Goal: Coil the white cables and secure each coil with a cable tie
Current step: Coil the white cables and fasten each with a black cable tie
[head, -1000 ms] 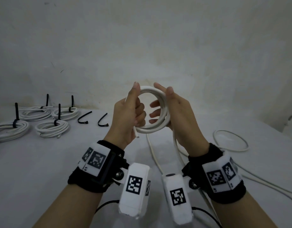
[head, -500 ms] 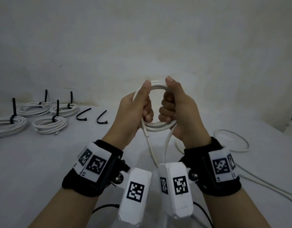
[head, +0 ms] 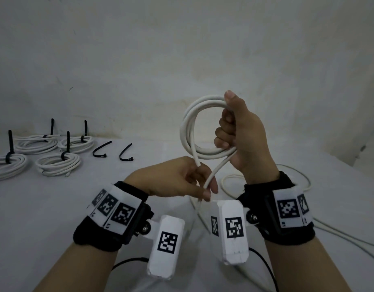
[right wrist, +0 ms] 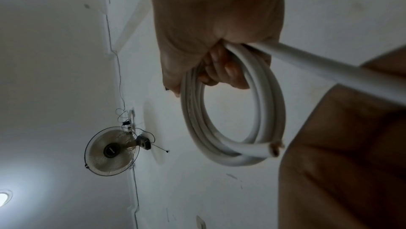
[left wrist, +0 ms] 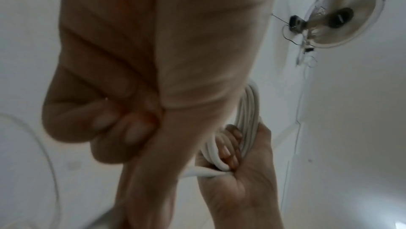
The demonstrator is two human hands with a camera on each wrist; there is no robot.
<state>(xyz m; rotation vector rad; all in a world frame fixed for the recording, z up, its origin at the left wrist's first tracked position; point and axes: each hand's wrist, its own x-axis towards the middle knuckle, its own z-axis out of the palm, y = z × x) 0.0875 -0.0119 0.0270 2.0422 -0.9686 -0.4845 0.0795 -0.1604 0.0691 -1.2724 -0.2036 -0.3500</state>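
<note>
Right hand: my right hand (head: 243, 135) is raised above the tabletop (head: 44, 207), fingers curled through the white cable coil (head: 194, 127) and thumb laid over its top, gripping several loops together.
Coil: it stands upright in the air, ring facing left of the hand; the right wrist view shows a cut end (right wrist: 275, 149) poking out at the far side of the ring.
Left hand: my left hand (head: 177, 178) sits lower and nearer me, fingertips pinching the loose run of the same cable just below the coil; the left wrist view shows the fingers curled in.
Loose cable: from the pinch it drops between my wrists to the tabletop and trails off to the right, where more white cable (head: 298, 178) lies in slack curves toward the right edge.
Finished coils: four tied coils (head: 57, 163) lie far left near the back wall, each with a black tie tail standing up, well apart from my hands.
Spare ties: two black cable ties (head: 101, 149) lie just right of those coils, bent, not touching each other.
Open room: bare tabletop stretches between the tied coils and my left wrist; the right side is crossed by slack cable.
Edges: the back edge meets the wall (head: 182, 49) behind the coils; the right edge slants away beyond the slack.
</note>
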